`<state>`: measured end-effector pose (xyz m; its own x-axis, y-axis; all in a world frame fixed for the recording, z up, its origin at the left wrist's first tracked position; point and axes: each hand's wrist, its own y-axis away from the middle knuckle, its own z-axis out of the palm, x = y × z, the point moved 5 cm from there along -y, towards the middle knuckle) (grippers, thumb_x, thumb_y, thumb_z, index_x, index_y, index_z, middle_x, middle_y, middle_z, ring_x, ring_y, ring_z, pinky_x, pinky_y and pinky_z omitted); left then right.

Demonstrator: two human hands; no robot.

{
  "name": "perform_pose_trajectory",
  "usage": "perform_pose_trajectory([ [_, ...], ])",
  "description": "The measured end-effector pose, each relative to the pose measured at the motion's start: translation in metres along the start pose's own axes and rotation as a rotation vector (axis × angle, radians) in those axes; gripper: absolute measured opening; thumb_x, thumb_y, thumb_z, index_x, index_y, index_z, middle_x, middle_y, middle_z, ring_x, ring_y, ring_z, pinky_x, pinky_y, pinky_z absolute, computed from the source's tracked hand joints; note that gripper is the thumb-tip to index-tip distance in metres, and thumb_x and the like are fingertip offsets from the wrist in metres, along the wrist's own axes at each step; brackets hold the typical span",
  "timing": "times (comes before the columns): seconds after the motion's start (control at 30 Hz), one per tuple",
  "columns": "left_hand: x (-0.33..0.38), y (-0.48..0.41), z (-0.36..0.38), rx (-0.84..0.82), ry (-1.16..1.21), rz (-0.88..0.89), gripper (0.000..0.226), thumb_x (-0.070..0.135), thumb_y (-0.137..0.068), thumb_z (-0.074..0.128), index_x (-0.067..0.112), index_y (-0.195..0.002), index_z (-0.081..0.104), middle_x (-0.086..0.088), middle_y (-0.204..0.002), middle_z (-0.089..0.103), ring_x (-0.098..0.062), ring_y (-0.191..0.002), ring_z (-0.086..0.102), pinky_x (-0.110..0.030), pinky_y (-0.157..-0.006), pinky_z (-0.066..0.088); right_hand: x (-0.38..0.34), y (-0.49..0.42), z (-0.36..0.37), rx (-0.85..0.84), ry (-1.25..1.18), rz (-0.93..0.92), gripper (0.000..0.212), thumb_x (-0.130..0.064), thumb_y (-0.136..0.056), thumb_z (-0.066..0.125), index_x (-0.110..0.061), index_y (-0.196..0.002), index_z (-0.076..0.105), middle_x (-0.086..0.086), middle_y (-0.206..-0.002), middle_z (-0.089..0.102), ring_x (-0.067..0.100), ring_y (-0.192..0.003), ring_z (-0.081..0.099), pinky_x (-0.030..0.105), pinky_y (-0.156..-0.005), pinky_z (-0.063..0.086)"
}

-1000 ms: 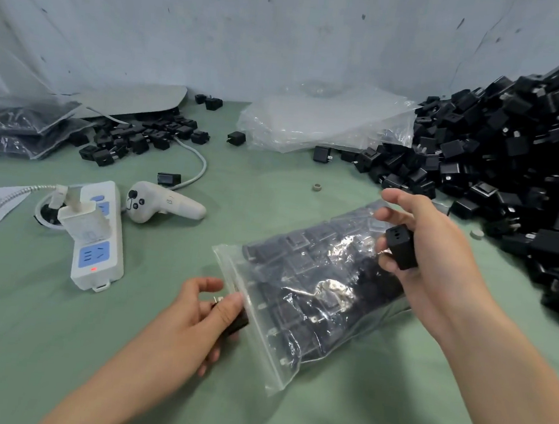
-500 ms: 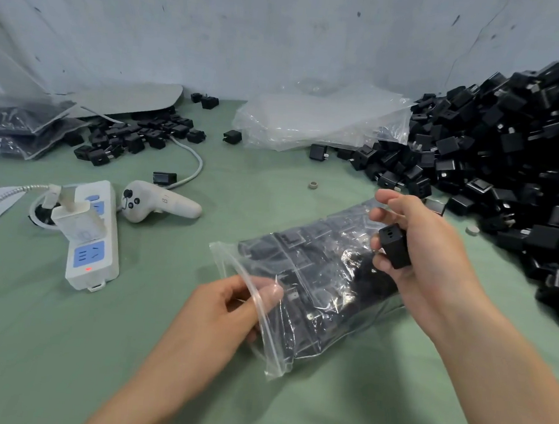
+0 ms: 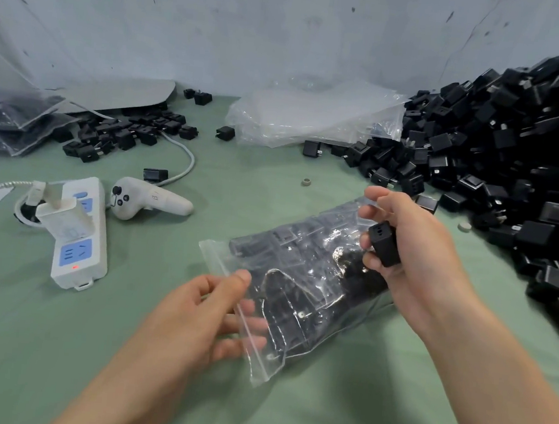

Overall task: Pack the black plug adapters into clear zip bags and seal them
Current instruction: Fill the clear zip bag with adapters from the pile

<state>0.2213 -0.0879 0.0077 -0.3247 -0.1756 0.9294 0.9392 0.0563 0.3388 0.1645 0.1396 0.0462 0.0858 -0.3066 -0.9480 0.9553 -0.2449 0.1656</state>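
Note:
A clear zip bag point(image 3: 295, 281) stuffed with black plug adapters lies tilted on the green table, its zip end toward me. My left hand point(image 3: 208, 310) pinches the bag's zip edge, thumb on top and fingers behind the plastic. My right hand point(image 3: 403, 249) grips a single black plug adapter point(image 3: 383, 243) in its palm while its fingers pinch the bag's far corner. A large heap of loose black adapters point(image 3: 499, 156) fills the right side.
A white power strip point(image 3: 79, 245) with a charger plugged in and a white handheld controller point(image 3: 147, 198) lie at left. A stack of empty clear bags point(image 3: 313, 116) sits at the back. Filled bags point(image 3: 5, 123) and scattered adapters point(image 3: 126, 130) lie far left.
My left hand has moved from the bag's near-left corner up along the zip edge and now pinches it near the middle. The right hand has kept its hold on the adapter and bag.

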Motion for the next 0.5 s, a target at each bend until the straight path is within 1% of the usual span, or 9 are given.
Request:
perform_pose_trajectory([
  [0.03, -0.001, 0.001, 0.002, 0.007, -0.016, 0.016, 0.065, 0.047, -0.053, 0.077, -0.002, -0.095, 0.063, -0.013, -0.081, 0.075, -0.03, -0.076, 0.075, -0.031, -0.058, 0.06, 0.0, 0.0, 0.0, 0.0, -0.001, 0.0, 0.02, -0.016, -0.096, 0.05, -0.019, -0.102, 0.069, -0.003, -0.078, 0.062, 0.012, -0.049, 0.05, 0.023, -0.039, 0.034],
  [0.07, -0.001, 0.001, 0.004, 0.016, -0.024, 0.034, 0.064, 0.044, -0.055, 0.077, -0.002, -0.095, 0.063, -0.014, -0.084, 0.075, -0.028, -0.078, 0.076, -0.029, -0.06, 0.06, 0.0, -0.001, 0.0, 0.0, -0.001, -0.001, 0.02, -0.017, -0.096, 0.05, -0.019, -0.101, 0.069, -0.003, -0.078, 0.063, 0.011, -0.049, 0.05, 0.022, -0.039, 0.034],
  [0.13, -0.002, 0.0, 0.009, 0.012, 0.004, 0.048, 0.047, 0.034, -0.071, 0.073, -0.004, -0.096, 0.063, -0.015, -0.088, 0.076, -0.025, -0.083, 0.076, -0.024, -0.064, 0.06, 0.0, -0.001, 0.0, 0.002, 0.0, 0.0, 0.02, -0.017, -0.096, 0.05, -0.02, -0.101, 0.069, -0.004, -0.077, 0.063, 0.011, -0.049, 0.05, 0.022, -0.039, 0.034],
  [0.2, -0.003, -0.002, 0.012, -0.025, 0.062, 0.015, 0.026, 0.02, -0.09, 0.064, -0.004, -0.098, 0.06, -0.018, -0.09, 0.076, -0.026, -0.086, 0.076, -0.023, -0.065, 0.059, 0.0, 0.0, 0.0, -0.001, 0.0, 0.0, 0.02, -0.017, -0.096, 0.05, -0.02, -0.101, 0.07, -0.004, -0.076, 0.063, 0.011, -0.05, 0.05, 0.022, -0.039, 0.034],
  [0.23, -0.004, -0.002, 0.013, -0.048, 0.079, -0.007, 0.02, 0.016, -0.095, 0.059, -0.004, -0.099, 0.059, -0.018, -0.092, 0.076, -0.027, -0.087, 0.075, -0.024, -0.065, 0.059, 0.0, 0.0, 0.0, -0.001, -0.002, -0.001, 0.02, -0.017, -0.096, 0.05, -0.02, -0.101, 0.07, -0.004, -0.077, 0.063, 0.011, -0.049, 0.05, 0.022, -0.039, 0.034],
  [0.3, -0.005, -0.003, 0.011, -0.063, 0.055, -0.026, 0.019, 0.014, -0.096, 0.056, -0.004, -0.101, 0.06, -0.017, -0.095, 0.076, -0.027, -0.086, 0.075, -0.025, -0.066, 0.06, 0.0, 0.0, 0.001, 0.002, -0.002, 0.001, 0.02, -0.016, -0.096, 0.05, -0.02, -0.1, 0.07, -0.004, -0.077, 0.063, 0.011, -0.049, 0.05, 0.023, -0.039, 0.034],
  [0.33, -0.006, -0.003, 0.009, -0.048, 0.033, -0.021, 0.019, 0.014, -0.094, 0.059, -0.003, -0.1, 0.062, -0.015, -0.095, 0.076, -0.026, -0.085, 0.075, -0.025, -0.066, 0.06, 0.0, 0.0, 0.001, 0.004, 0.0, 0.003, 0.02, -0.016, -0.096, 0.05, -0.02, -0.099, 0.07, -0.004, -0.077, 0.063, 0.011, -0.049, 0.05, 0.023, -0.039, 0.034],
  [0.43, -0.006, -0.003, 0.006, 0.027, -0.015, 0.002, 0.016, 0.017, -0.09, 0.064, 0.003, -0.096, 0.067, -0.007, -0.085, 0.076, -0.024, -0.08, 0.076, -0.023, -0.064, 0.059, 0.0, -0.001, 0.001, 0.002, 0.001, 0.003, 0.02, -0.017, -0.095, 0.051, -0.02, -0.099, 0.07, -0.004, -0.077, 0.063, 0.011, -0.049, 0.05, 0.023, -0.039, 0.034],
  [0.5, -0.006, -0.003, 0.008, 0.048, -0.043, 0.022, 0.016, 0.021, -0.09, 0.065, 0.007, -0.096, 0.068, -0.004, -0.087, 0.077, -0.021, -0.08, 0.076, -0.026, -0.068, 0.059, 0.0, -0.001, 0.001, 0.002, 0.003, 0.001, 0.02, -0.017, -0.096, 0.05, -0.021, -0.099, 0.07, -0.004, -0.077, 0.063, 0.012, -0.05, 0.05, 0.023, -0.039, 0.035],
])
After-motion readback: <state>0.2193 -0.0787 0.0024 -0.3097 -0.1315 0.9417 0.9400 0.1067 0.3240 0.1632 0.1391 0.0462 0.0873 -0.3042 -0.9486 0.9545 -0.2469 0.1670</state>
